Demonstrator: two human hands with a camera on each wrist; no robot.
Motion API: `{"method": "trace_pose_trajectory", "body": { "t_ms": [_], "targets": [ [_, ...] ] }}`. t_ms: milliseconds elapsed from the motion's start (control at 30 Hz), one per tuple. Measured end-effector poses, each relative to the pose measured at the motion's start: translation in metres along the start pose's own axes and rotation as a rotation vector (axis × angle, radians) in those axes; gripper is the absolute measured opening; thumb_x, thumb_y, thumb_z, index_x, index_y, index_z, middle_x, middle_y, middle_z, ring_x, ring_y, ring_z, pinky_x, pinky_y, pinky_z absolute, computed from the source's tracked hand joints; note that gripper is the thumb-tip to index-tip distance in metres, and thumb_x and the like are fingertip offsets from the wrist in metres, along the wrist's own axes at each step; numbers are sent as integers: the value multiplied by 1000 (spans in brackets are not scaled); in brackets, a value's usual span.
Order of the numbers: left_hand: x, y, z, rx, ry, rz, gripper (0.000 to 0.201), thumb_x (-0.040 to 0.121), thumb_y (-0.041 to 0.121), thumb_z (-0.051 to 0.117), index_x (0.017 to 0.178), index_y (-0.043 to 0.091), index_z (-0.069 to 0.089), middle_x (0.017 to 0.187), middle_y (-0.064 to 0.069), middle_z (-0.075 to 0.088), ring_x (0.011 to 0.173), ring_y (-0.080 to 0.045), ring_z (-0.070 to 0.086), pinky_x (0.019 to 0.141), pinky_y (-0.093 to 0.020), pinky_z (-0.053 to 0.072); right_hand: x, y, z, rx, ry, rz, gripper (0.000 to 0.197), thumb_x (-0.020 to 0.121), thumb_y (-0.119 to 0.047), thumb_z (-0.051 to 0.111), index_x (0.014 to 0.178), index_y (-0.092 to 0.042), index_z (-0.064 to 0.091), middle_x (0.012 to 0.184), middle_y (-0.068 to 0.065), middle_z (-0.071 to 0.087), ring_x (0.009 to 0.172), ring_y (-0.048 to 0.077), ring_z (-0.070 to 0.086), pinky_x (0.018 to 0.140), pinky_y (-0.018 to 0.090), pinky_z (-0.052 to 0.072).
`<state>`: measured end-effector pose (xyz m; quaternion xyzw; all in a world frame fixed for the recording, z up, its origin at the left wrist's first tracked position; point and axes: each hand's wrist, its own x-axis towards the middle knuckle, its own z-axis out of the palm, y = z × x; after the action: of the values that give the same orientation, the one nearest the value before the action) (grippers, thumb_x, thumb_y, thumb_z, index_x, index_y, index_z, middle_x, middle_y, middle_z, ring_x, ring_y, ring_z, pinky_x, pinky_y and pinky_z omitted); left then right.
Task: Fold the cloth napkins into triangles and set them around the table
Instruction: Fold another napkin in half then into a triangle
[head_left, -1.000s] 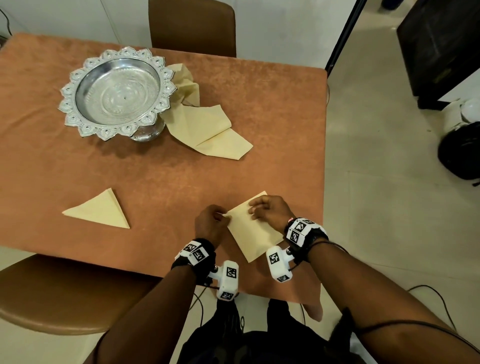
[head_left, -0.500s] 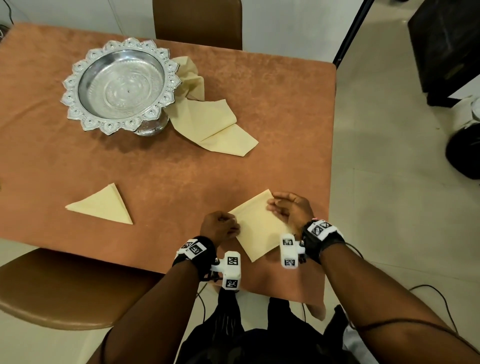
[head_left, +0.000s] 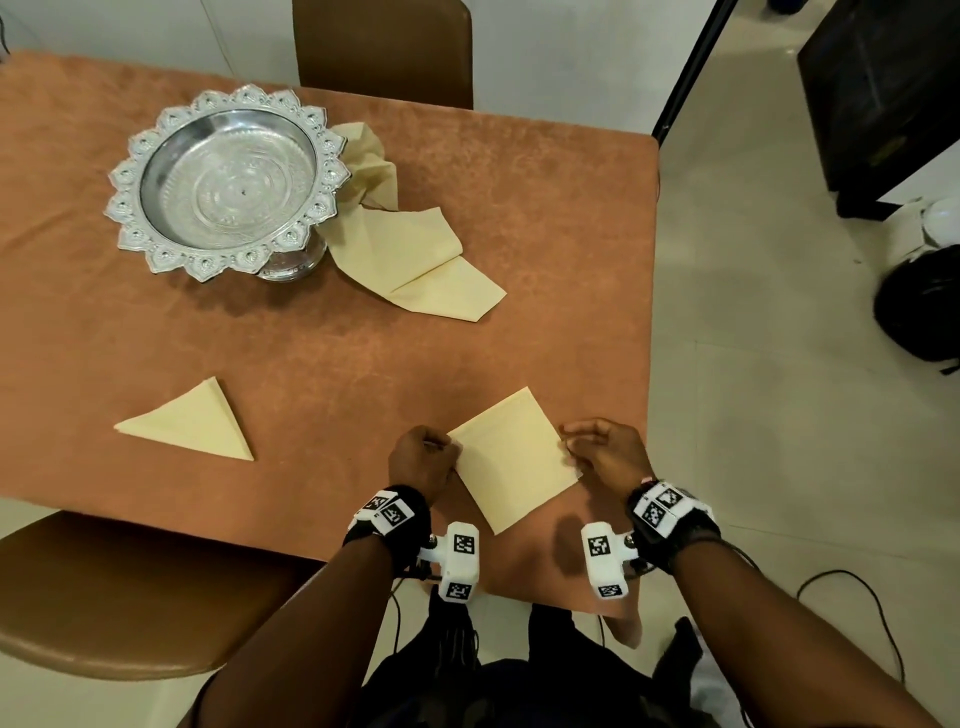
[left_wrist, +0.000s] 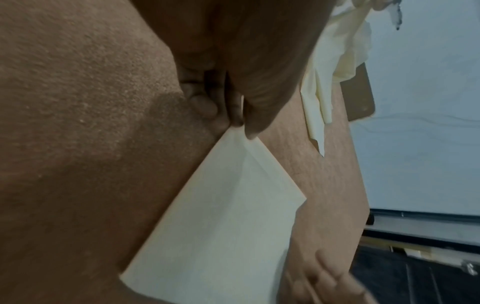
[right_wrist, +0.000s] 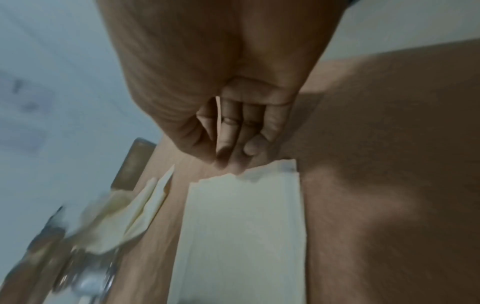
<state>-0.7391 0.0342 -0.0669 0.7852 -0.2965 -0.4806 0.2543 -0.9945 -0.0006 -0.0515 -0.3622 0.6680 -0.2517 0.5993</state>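
Observation:
A cream napkin (head_left: 514, 457) folded to a square lies like a diamond near the table's front edge. My left hand (head_left: 451, 448) pinches its left corner, seen close in the left wrist view, where the fingertips (left_wrist: 240, 123) meet on the napkin (left_wrist: 221, 226). My right hand (head_left: 569, 441) pinches the right corner, its curled fingers (right_wrist: 228, 144) at the napkin's frayed edge (right_wrist: 241, 236). A finished triangle napkin (head_left: 192, 423) lies to the left. Loose unfolded napkins (head_left: 410, 249) sit beside the silver tray.
An ornate silver pedestal tray (head_left: 130, 208) stands empty at the back left on the orange-brown table (head_left: 311, 338). Brown chairs stand at the far side (head_left: 382, 47) and front left (head_left: 130, 597). The table's right edge (head_left: 652, 364) is close to my right hand.
My right hand slid from the napkin's far corner to its right corner. The left hand kept hold of the left corner.

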Motion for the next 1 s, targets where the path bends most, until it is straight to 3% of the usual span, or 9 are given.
{"method": "trace_pose_trajectory", "body": {
  "t_ms": [100, 200, 367, 533, 733, 800, 867, 933, 1000],
  "targets": [
    [0, 0, -6, 170, 141, 127, 23, 76, 19, 77, 95, 17, 63, 76, 4, 63, 74, -16, 60, 69, -28, 49, 19, -24, 19, -411, -25, -293, 27, 79, -3, 69, 99, -21, 72, 98, -4, 71, 89, 12, 65, 86, 26, 50],
    [2, 7, -5, 229, 92, 197, 27, 77, 21, 78, 100, 18, 64, 80, 2, 60, 77, -18, 58, 70, -29, 47, 42, -45, 41, -910, -211, -603, 40, 78, -18, 72, 117, -23, 68, 118, 0, 64, 112, 20, 54, 98, 31, 40],
    [7, 19, -3, 290, -2, 138, 28, 74, 14, 79, 98, 16, 65, 80, 2, 63, 81, -21, 62, 74, -30, 49, 59, -65, 66, -1269, -438, -665, 52, 81, -28, 75, 130, -20, 60, 128, 4, 56, 118, 26, 43, 95, 36, 41],
    [9, 22, -6, 363, -20, 98, 14, 76, 13, 76, 75, 19, 63, 76, 5, 61, 77, -19, 60, 67, -21, 39, 57, -69, 73, -1410, -502, -729, 48, 78, -30, 78, 124, -27, 62, 126, 3, 51, 118, 25, 39, 84, 34, 37],
    [3, 32, -6, 219, -74, 284, 12, 74, 9, 78, 76, 16, 68, 73, 1, 68, 69, -13, 62, 60, -20, 46, 50, -70, 73, -1451, -564, -781, 58, 76, -39, 77, 130, -30, 58, 132, 2, 50, 118, 26, 38, 93, 39, 41],
    [0, 40, -7, 158, -111, 354, 13, 73, 5, 77, 75, 15, 68, 72, 0, 69, 67, -13, 63, 64, -25, 51, 50, -74, 70, -1395, -553, -795, 65, 73, -41, 79, 133, -30, 55, 136, 0, 49, 121, 26, 37, 97, 40, 38],
    [-3, 46, -8, 149, -127, 422, 14, 73, 2, 76, 74, 14, 68, 71, 3, 68, 65, -10, 63, 63, -23, 50, 49, -79, 65, -1325, -564, -780, 79, 70, -39, 82, 140, -30, 47, 143, -3, 47, 127, 25, 34, 105, 41, 31],
    [-7, 52, -9, 144, -141, 486, 14, 73, 0, 76, 75, 12, 68, 71, 3, 69, 63, -6, 63, 63, -19, 49, 47, -89, 62, -1300, -599, -766, 79, 69, -38, 82, 139, -29, 48, 135, -5, 55, 125, 21, 37, 108, 41, 26],
    [-10, 59, -10, 102, -147, 527, 16, 74, -1, 76, 77, 12, 68, 74, 1, 70, 65, -7, 65, 64, -21, 52, 43, -103, 60, -1352, -623, -787, 55, 73, -37, 80, 123, -25, 61, 112, -4, 66, 109, 20, 51, 100, 37, 31]
  ]
}}
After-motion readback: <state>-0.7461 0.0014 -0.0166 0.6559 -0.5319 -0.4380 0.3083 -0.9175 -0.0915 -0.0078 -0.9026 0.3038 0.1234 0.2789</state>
